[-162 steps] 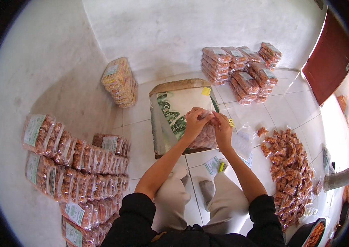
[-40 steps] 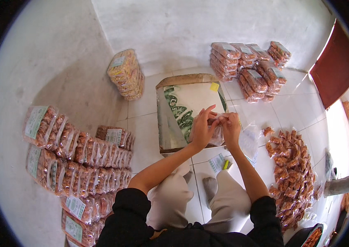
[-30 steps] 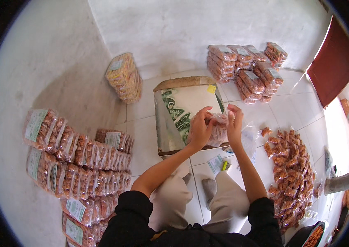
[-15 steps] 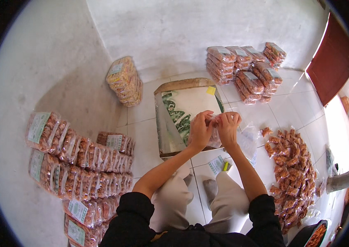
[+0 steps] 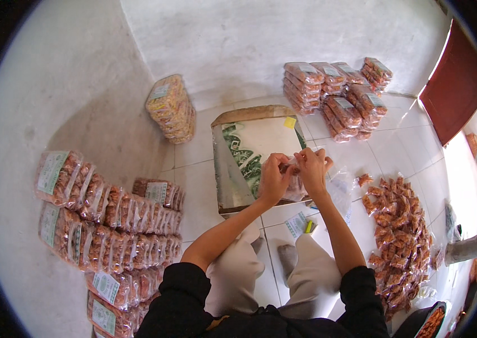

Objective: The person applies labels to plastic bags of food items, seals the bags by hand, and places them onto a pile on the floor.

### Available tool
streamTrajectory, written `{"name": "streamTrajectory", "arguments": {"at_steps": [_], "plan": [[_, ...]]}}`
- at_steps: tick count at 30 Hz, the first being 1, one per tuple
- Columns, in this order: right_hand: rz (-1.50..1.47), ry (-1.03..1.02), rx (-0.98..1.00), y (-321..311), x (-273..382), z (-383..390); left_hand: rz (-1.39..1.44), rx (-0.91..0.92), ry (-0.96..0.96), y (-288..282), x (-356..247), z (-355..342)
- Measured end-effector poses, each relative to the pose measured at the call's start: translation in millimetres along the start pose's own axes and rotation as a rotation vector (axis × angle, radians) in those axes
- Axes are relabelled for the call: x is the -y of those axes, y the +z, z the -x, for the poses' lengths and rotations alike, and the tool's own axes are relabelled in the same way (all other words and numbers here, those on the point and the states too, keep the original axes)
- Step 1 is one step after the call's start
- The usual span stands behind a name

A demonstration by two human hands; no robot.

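A clear plastic bag [image 5: 294, 191] with reddish-brown contents stands at the near right corner of a low box [image 5: 269, 135], whose pale top has green printing and a yellow square. My left hand [image 5: 275, 179] is closed on the left side of the bag's top. Across from it, my right hand [image 5: 312, 170] pinches the right side, its fingers bent around the plastic. The hands are close together, and they partly hide the bag's mouth. Just right of the bag, empty-looking clear plastic [image 5: 338, 190] lies on the floor.
Stacked packed bags [image 5: 100, 208] line the left wall. A yellowish stack [image 5: 171, 110] and reddish stacks [image 5: 339, 101] stand at the back. Small filled packets [image 5: 399, 242] form a heap at right. Labels [image 5: 296, 225] and a yellow-green item [image 5: 310, 227] lie near my feet.
My right hand has shifted slightly up, its fingers changing their bend at the bag's top. The left hand stays on the bag with little change.
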State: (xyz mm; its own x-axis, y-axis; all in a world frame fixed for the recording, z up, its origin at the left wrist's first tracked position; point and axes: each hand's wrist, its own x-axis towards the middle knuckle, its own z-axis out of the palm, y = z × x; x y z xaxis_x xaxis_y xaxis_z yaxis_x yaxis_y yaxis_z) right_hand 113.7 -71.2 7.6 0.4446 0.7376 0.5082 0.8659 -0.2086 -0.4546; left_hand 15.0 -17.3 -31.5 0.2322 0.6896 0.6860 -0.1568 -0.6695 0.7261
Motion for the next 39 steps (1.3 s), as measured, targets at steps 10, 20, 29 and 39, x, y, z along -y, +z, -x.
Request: {"name": "streamTrajectory", "arguments": {"at_steps": [10,20,29,39], "plan": [[-0.231,-0.004,0.003,-12.6,-5.2,3.1,0.045,0.006,-0.067,4.2,11.2,3.9],[-0.203,0.082,0.098,-14.9,-4.7,-2.7,-0.119,0.106,-0.08,-4.1,-16.4,-3.8],[-0.279,0.249,0.224,-21.4,7.9,-10.9,-0.288,0.119,-0.066,-8.5,-13.2,-0.1],[0.013,-0.314,-0.067,-23.6,-2.2,7.3,-0.247,0.058,-0.028,-5.5,-8.7,2.1]]}}
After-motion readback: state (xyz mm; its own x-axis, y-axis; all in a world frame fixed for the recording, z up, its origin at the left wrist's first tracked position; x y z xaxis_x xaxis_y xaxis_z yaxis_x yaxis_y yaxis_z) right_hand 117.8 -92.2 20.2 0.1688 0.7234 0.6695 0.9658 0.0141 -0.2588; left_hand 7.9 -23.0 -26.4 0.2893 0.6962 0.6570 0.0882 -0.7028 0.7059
